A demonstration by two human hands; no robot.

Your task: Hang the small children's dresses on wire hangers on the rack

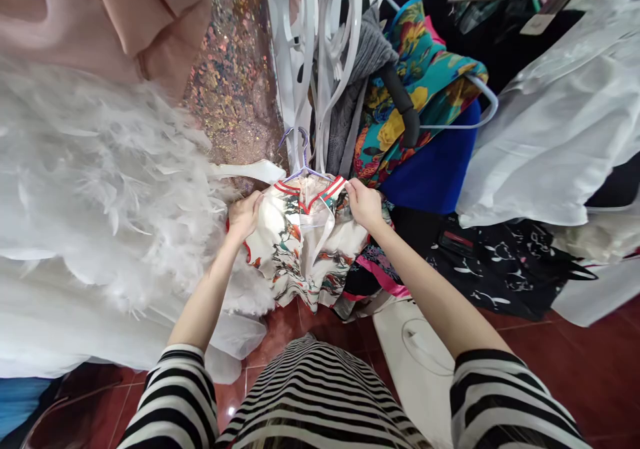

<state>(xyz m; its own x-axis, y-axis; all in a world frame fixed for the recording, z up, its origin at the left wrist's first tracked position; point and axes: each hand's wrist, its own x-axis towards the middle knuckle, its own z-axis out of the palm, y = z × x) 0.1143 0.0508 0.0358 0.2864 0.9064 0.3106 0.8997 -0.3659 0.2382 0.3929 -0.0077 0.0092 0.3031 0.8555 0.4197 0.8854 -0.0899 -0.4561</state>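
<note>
A white floral garment [280,235] with red-and-white trim at its neck hangs in front of me on a thin purple hanger [305,162]. My left hand [245,215] is closed on the garment's left shoulder edge. On the opposite shoulder, my right hand [364,204] pinches the cloth near the striped collar. The garment is spread between both hands, its lower part reaching down above the red floor. A pale strip of cloth crosses its front opening. Most of my fingertips are hidden behind the fabric.
White feathery dresses [150,202] crowd the left, with a sequined gown [235,69] behind. White looped hangers [295,35] stand at the back. To the right are a teal floral garment [390,129], white satin [560,122] and black printed cloth [500,269]. A white panel [415,362] lies on the red tiles.
</note>
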